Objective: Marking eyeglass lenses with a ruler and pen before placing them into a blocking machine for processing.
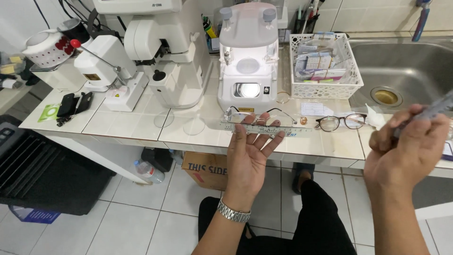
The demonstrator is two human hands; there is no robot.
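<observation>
a transparent ruler (264,128) and a pair of rimless glasses (257,115) are held up together on the fingertips of the left hand (247,158), which is turned palm up with the fingers spread and lightly curled under them, so the hand is grasping both. the right hand (408,151) is closed around a grey pen-like tool (432,111), whose tip is blurred and cannot be made out. judged from this, the lenses appear to be at the measuring or marking stage: ruler and frame are already aligned against each other, the tool is in hand but well apart from the lenses, and no mark can be seen on them, so the marking itself seems not yet done. a second pair of glasses with a dark frame (340,122) lies untouched on the white tiled counter (141,125) near the sink (401,71). both hands are held in front of the counter's front edge, above the person's lap, where open room is available between them. behind the ruler a white lens machine (247,56) stands close, with a white basket (325,61) of packets just beside it and larger white instruments (155,52) to the left, so little free counter is left directly ahead. a cardboard box (203,170) and a plastic bottle (146,171) sit on the floor beneath.
</observation>
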